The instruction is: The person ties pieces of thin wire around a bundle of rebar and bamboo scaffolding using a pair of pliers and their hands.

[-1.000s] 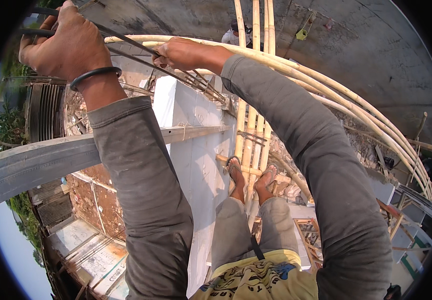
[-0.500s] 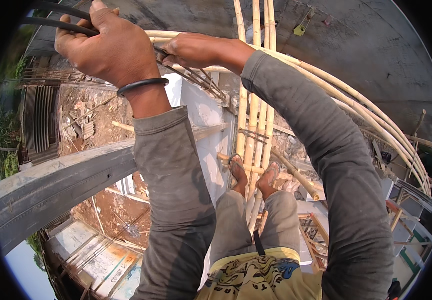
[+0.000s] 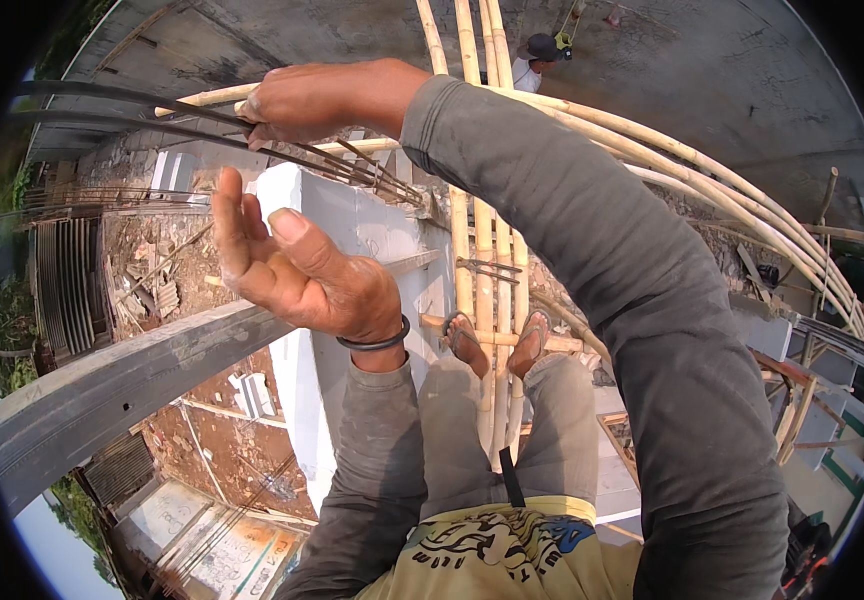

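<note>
My right hand [image 3: 317,100] reaches across to the upper left, its fingers closed around dark steel reinforcing bars [image 3: 142,95] near where they run down toward the wall. Below it, my left hand [image 3: 317,280] is raised palm up, fingers apart, with nothing in it; a black band circles that wrist. The bars pass above my left fingertips, apart from them. Under the left hand stand a white block wall [image 3: 297,400] and a long grey beam [image 3: 142,370].
My sandalled feet stand on bamboo poles [image 3: 482,230], high above rubble ground [image 3: 192,440]. A dark slim metal tool [image 3: 492,268] lies across the poles. More bamboo [image 3: 712,185] curves along the right. A person in a dark cap [image 3: 539,48] is far below.
My left hand has let go of the bars and dropped down, turning palm up. My right hand has moved left along them. A person has come into view at the top.
</note>
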`<action>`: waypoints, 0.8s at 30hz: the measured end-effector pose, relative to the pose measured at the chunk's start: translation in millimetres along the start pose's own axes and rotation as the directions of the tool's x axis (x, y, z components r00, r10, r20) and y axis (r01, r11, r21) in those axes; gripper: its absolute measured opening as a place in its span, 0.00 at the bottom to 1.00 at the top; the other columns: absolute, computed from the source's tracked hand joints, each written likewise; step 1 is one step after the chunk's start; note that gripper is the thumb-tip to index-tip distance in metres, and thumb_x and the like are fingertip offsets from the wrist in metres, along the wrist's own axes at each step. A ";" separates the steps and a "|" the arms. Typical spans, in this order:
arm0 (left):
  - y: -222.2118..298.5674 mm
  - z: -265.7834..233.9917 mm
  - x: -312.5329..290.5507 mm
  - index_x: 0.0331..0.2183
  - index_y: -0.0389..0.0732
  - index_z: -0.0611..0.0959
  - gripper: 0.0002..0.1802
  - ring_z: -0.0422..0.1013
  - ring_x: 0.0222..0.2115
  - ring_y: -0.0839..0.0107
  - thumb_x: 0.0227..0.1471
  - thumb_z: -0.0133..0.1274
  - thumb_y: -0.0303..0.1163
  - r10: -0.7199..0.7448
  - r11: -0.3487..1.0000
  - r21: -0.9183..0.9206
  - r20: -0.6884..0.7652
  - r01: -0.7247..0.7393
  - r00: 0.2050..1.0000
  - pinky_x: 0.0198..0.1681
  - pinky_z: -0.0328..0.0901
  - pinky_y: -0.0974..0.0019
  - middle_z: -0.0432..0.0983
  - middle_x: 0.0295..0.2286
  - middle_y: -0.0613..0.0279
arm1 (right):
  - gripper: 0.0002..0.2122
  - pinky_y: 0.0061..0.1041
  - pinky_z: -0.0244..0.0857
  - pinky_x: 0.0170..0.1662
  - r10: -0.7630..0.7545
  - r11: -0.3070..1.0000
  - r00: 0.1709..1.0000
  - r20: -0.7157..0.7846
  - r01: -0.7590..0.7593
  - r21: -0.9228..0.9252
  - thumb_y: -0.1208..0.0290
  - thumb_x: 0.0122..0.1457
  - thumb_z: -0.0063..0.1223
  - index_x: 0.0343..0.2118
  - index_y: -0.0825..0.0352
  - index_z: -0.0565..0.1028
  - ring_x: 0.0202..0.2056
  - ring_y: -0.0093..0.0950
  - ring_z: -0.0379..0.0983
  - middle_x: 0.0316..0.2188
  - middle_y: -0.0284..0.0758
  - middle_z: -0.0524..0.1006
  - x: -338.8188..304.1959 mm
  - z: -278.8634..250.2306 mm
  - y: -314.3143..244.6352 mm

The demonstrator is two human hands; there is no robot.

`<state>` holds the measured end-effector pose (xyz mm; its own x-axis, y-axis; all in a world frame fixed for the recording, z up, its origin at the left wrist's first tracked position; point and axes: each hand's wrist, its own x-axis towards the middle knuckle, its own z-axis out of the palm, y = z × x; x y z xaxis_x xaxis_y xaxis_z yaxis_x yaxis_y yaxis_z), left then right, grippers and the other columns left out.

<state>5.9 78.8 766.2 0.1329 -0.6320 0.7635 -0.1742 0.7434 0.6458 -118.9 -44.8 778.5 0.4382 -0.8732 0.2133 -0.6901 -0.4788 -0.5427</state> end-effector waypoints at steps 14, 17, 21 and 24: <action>-315.3 57.2 -280.5 0.45 0.32 0.75 0.16 0.76 0.29 0.63 0.57 0.47 0.30 -0.810 0.578 0.243 0.054 0.779 0.584 0.32 0.70 0.62 0.77 0.33 0.45 | 0.14 0.37 0.69 0.40 -0.146 0.989 0.840 -0.522 0.111 -0.097 0.65 0.59 0.47 0.33 0.73 0.77 0.37 0.43 0.76 0.31 0.49 0.78 -4.0 46.5 27.5; -326.4 68.8 -278.3 0.48 0.30 0.71 0.19 0.75 0.30 0.49 0.57 0.46 0.31 -0.791 0.574 0.414 0.061 0.706 0.608 0.34 0.69 0.54 0.76 0.35 0.38 | 0.13 0.38 0.69 0.42 -0.190 0.982 0.814 -0.549 0.171 -0.086 0.67 0.58 0.48 0.31 0.75 0.78 0.39 0.46 0.76 0.32 0.54 0.77 -7.9 48.4 28.2; -328.0 81.5 -285.5 0.56 0.29 0.61 0.28 0.73 0.36 0.42 0.58 0.45 0.32 -0.722 0.598 0.502 0.000 0.624 0.692 0.39 0.66 0.50 0.73 0.40 0.34 | 0.13 0.38 0.69 0.42 -0.250 0.968 0.831 -0.497 0.222 -0.116 0.67 0.58 0.49 0.32 0.74 0.78 0.40 0.46 0.75 0.34 0.54 0.77 -0.7 44.9 33.0; -333.2 90.2 -286.4 0.58 0.28 0.55 0.31 0.71 0.41 0.43 0.59 0.44 0.32 -0.722 0.579 0.559 0.015 0.593 0.691 0.44 0.65 0.50 0.70 0.45 0.33 | 0.12 0.36 0.69 0.40 -0.263 0.964 0.819 -0.510 0.208 -0.164 0.68 0.58 0.49 0.32 0.74 0.78 0.37 0.44 0.75 0.32 0.52 0.77 10.1 45.8 38.7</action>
<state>-62.1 -7.7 331.4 0.2030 -0.9773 0.0611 -0.5678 -0.0666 0.8205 -114.8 -68.0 722.4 0.2469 -0.6357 0.7314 -0.6688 -0.6580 -0.3461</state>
